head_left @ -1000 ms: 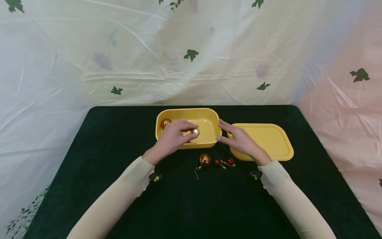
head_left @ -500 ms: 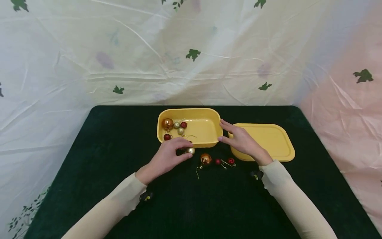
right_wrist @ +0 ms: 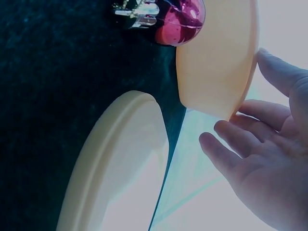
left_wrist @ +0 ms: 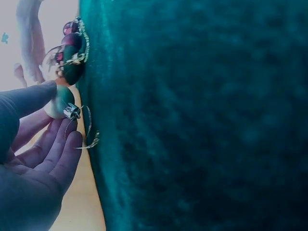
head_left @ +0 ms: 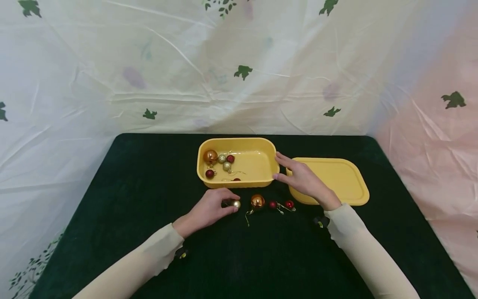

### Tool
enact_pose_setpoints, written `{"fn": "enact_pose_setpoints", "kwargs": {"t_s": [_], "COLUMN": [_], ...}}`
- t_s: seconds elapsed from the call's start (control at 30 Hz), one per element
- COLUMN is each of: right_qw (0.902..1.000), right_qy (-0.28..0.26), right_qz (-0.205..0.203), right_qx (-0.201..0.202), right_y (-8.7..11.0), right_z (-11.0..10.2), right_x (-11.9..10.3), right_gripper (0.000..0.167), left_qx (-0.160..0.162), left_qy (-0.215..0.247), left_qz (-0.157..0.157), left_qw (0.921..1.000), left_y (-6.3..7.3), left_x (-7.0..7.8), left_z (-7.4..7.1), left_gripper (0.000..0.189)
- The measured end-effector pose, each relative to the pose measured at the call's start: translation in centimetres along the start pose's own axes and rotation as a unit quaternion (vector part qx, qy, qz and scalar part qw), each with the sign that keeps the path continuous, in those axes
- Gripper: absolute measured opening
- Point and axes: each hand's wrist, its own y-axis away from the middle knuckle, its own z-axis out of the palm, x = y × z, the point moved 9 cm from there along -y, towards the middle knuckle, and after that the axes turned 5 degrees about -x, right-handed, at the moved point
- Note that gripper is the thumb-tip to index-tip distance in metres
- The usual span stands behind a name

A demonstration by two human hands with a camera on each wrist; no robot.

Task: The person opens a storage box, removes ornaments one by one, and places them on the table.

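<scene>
My left hand is in front of the box, pinching a small pale gold bauble between thumb and fingers. The left wrist view shows this bauble's silver cap and hanging loop. My right hand touches the right end of the yellow box with its thumb and fingers fairly straight. Inside the box, toward its left, lie an orange bauble and several small gold and dark red ones. On the table just right of my left hand rest a larger orange bauble and two red baubles with hooks.
A flat yellow lid lies on the dark green tabletop, right of the box and partly behind my right hand. Pale patterned cloth hangs behind the table and along its sides.
My left hand has drawn back from over the box to the table in front of it, with the gold bauble between its fingers. The right hand has stayed at the box's end.
</scene>
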Motion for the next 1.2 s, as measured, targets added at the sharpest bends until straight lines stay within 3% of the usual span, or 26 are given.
{"fn": "enact_pose_setpoints", "kwargs": {"t_s": [0.43,0.7,0.8,0.97,1.1,1.2], "right_qw": [1.0,0.9999,0.9999,0.9999,0.9998,0.9999], "right_qy": [-0.009,-0.013,-0.013,-0.015,-0.016,-0.013], "right_qz": [0.0,0.005,0.006,0.005,0.004,0.004], "right_qx": [-0.004,-0.001,-0.001,-0.004,-0.005,-0.002], "right_y": [0.0,-0.1,0.0,0.0,0.0,0.0], "right_z": [0.1,-0.1,-0.1,0.0,0.0,-0.1], "right_x": [0.0,0.1,0.1,0.1,0.1,0.1], "right_gripper": [0.069,0.068,0.069,0.071,0.07,0.07], "left_qx": [-0.01,-0.001,0.027,0.122,0.181,0.202], "left_qy": [-0.008,-0.018,-0.021,-0.03,-0.036,-0.043], "left_qz": [0.007,-0.004,0.001,0.039,0.035,0.023], "left_qw": [0.9999,0.9998,0.9994,0.9913,0.9823,0.9781], "left_y": [-0.2,1.0,1.8,3.1,3.3,2.8], "left_x": [-0.9,0.0,0.6,1.7,1.3,0.5], "left_z": [0.9,-0.1,-1.3,-4.6,-7.6,-9.3], "left_gripper": [0.034,0.045,0.045,0.044,0.044,0.046]}}
